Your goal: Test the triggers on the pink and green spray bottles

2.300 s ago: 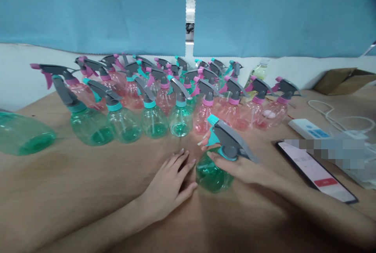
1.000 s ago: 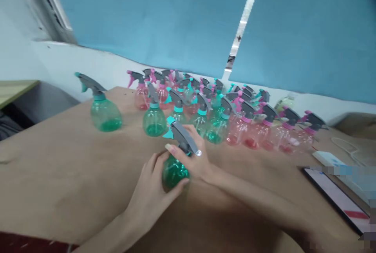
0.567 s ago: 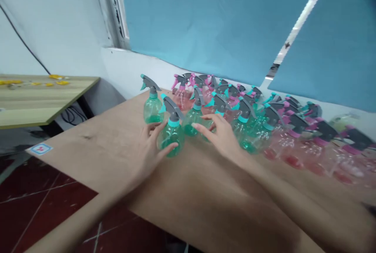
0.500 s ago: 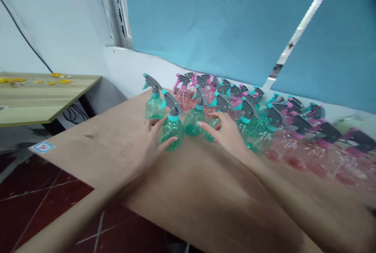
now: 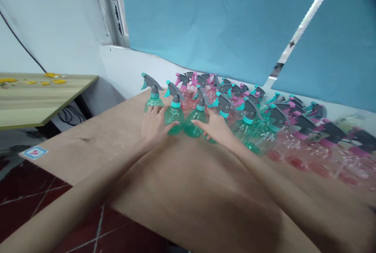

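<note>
My left hand (image 5: 154,125) rests against a green spray bottle (image 5: 175,118), thumb across its front and fingers between it and another green bottle (image 5: 153,100) at the far left. My right hand (image 5: 216,125) is around the right side of a second green bottle (image 5: 194,123), its thumb on the front. These bottles stand upright side by side, with grey and teal trigger heads. Right of my right hand is one more green bottle (image 5: 225,106), partly hidden by the hand.
Several green bottles (image 5: 246,127) and pink bottles (image 5: 308,147) crowd the right and back of the brown table (image 5: 176,182). A blue sheet (image 5: 220,22) hangs behind. At the left stands a wooden desk (image 5: 44,104) with yellow pieces (image 5: 32,82).
My left hand and its bottle have moved back, into line beside the neighbouring bottle. My right hand has shifted left and closed onto the green bottle there. The view has shifted slightly.
</note>
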Demonstrator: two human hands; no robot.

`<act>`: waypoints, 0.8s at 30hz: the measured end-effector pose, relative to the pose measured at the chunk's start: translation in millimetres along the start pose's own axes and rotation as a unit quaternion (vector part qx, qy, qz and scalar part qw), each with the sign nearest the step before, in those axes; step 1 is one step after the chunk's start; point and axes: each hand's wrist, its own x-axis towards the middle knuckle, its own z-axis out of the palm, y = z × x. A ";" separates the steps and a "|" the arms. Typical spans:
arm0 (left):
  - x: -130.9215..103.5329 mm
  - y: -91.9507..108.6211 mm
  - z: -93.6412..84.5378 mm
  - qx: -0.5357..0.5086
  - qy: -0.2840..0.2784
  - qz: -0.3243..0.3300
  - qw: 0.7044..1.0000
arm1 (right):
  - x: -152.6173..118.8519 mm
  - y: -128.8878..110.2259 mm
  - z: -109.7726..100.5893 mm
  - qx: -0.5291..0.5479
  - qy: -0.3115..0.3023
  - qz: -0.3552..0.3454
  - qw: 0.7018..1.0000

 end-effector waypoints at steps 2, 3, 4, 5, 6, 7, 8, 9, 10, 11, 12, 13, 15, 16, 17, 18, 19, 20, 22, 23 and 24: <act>3.5 0.0 1.3 0.009 0.000 -0.006 1.000 | 6.6 -3.9 -0.9 0.022 -0.027 0.022 0.999; 5.1 -0.3 2.1 0.012 -0.001 -0.008 1.000 | 9.8 -5.5 -1.6 0.031 -0.034 0.026 0.999; 6.4 -0.7 2.7 0.015 -0.002 -0.009 1.000 | 12.8 -6.6 -2.2 0.037 -0.038 0.027 0.998; 7.5 -1.0 3.3 0.017 -0.003 -0.010 1.000 | 15.5 -7.3 -2.6 0.040 -0.041 0.026 0.998; 8.3 -1.2 3.8 0.019 -0.004 -0.009 1.000 | 18.0 -7.6 -2.7 0.041 -0.043 0.026 0.998; 8.8 -1.3 4.3 0.020 -0.004 -0.009 1.000 | 20.2 -7.6 -2.7 0.043 -0.045 0.026 0.998; 9.1 -1.4 4.9 0.021 -0.003 -0.008 1.000 | 21.9 -7.2 -2.4 0.045 -0.046 0.026 0.998; 9.1 -1.3 5.6 0.021 -0.002 -0.008 1.000 | 23.2 -6.5 -2.0 0.046 -0.047 0.026 0.998; 9.1 -1.3 6.4 0.021 0.000 -0.009 1.000 | 24.0 -5.7 -1.5 0.047 -0.046 0.026 0.998; 9.0 -1.4 7.3 0.020 0.001 -0.010 1.000 | 24.4 -4.9 -1.0 0.047 -0.045 0.025 0.998; 8.9 -1.6 8.3 0.019 0.002 -0.012 1.000 | 24.4 -4.1 -0.7 0.046 -0.045 0.023 0.998; 8.9 -1.9 9.3 0.019 0.003 -0.013 1.000 | 24.0 -3.4 -0.4 0.045 -0.045 0.022 0.998; 8.7 -2.6 10.8 0.017 0.004 -0.015 1.000 | 22.7 -2.5 -0.5 0.042 -0.047 0.018 0.998; 8.3 -2.8 11.2 0.016 0.005 -0.015 1.000 | 21.8 -2.3 -0.8 0.041 -0.048 0.016 0.998; 7.5 -2.6 11.1 0.016 0.007 -0.016 1.000 | 20.7 -2.4 -1.2 0.041 -0.050 0.014 0.998; 6.2 -1.9 10.5 0.015 0.010 -0.018 1.000 | 19.3 -2.6 -1.8 0.041 -0.052 0.011 0.998; 4.0 -0.5 9.4 0.012 0.017 -0.020 1.000 | 17.8 -2.8 -2.4 0.041 -0.055 0.008 0.998; 0.9 1.7 7.7 0.006 0.026 -0.024 0.999 | 15.8 -3.0 -3.3 0.041 -0.058 0.005 0.997; -8.2 8.7 3.2 -0.020 0.044 -0.026 0.998 | 10.6 -2.7 -5.5 0.039 -0.064 -0.004 0.997; -14.1 13.6 0.7 -0.040 0.049 -0.025 0.998 | 7.2 -2.0 -7.0 0.037 -0.068 -0.012 0.997; -20.6 19.2 -1.9 -0.061 0.041 -0.017 0.997 | 3.2 -0.7 -8.9 0.033 -0.069 -0.025 0.997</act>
